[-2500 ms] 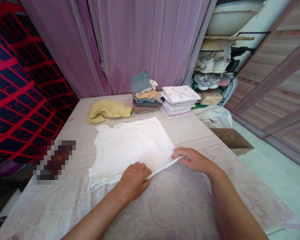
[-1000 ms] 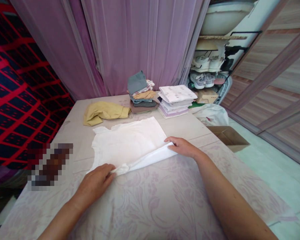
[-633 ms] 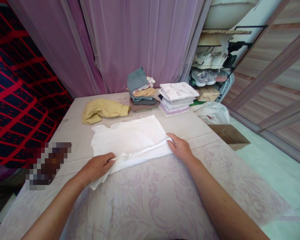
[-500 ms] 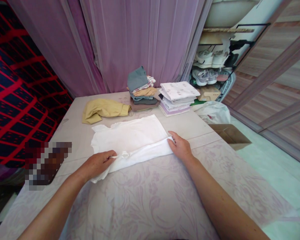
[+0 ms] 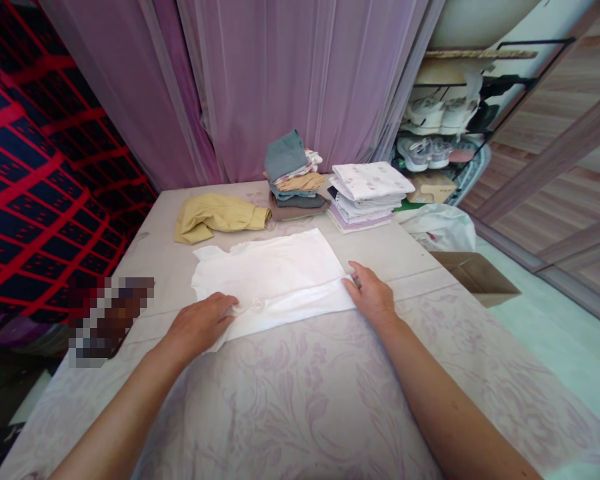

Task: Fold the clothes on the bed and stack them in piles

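A white shirt lies spread on the patterned bed cover, its near edge folded over in a long strip. My left hand is at the strip's left end, thumb and fingers closed on the cloth and covering part of it. At the right end, my right hand pinches the corner of the fold between thumb and fingers. Beyond the shirt lies a crumpled yellow garment.
A stack of folded coloured clothes and a stack of folded white clothes stand at the back, before a purple curtain. Right of the bed are a shoe rack, a white plastic bag and an open cardboard box.
The folded strip has come down flatter onto the shirt, with my left hand lowered over its end. My right hand stays at the right corner. The whole view has shifted slightly.
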The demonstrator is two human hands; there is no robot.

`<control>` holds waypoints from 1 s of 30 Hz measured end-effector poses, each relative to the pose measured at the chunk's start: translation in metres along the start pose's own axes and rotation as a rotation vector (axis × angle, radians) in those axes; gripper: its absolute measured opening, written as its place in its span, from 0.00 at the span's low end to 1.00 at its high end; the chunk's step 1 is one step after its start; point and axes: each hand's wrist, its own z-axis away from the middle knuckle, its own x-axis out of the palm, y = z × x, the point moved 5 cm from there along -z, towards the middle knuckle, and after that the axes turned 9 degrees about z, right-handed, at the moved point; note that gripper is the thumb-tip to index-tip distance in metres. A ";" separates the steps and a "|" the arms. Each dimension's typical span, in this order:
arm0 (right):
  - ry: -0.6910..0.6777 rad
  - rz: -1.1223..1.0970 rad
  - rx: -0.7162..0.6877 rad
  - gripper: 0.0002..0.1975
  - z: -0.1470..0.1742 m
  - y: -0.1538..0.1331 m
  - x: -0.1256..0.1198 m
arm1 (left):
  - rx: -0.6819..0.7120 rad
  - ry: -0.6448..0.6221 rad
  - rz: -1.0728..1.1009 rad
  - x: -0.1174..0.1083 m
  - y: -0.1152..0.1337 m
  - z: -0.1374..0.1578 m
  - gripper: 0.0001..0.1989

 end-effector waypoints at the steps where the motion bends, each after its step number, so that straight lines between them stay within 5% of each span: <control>1: 0.031 0.003 -0.011 0.21 0.001 -0.002 -0.004 | -0.004 0.006 0.001 -0.001 0.002 0.004 0.21; 5: 0.130 -0.024 -0.169 0.16 0.008 -0.018 -0.017 | -0.059 -0.040 0.053 -0.003 -0.007 0.020 0.33; 9: 0.024 -0.011 -0.341 0.14 0.013 -0.036 -0.008 | -0.079 -0.136 0.095 -0.002 -0.031 0.037 0.46; 12: -0.017 0.037 -0.341 0.13 0.012 -0.039 0.001 | -0.033 -0.167 0.149 -0.004 -0.039 0.047 0.50; 15: -0.008 0.045 -0.310 0.13 0.010 -0.036 0.004 | -0.017 -0.158 0.181 -0.008 -0.038 0.049 0.47; 22: 0.013 0.024 -0.305 0.13 0.012 -0.035 0.005 | -0.120 0.029 0.345 -0.005 -0.051 0.031 0.23; 27: 0.027 0.056 -0.312 0.13 0.013 -0.035 0.005 | -0.208 0.098 0.313 0.003 -0.070 0.031 0.24; 30: 0.024 0.053 -0.328 0.14 0.015 -0.040 0.001 | -0.207 0.226 0.178 -0.005 -0.054 0.038 0.24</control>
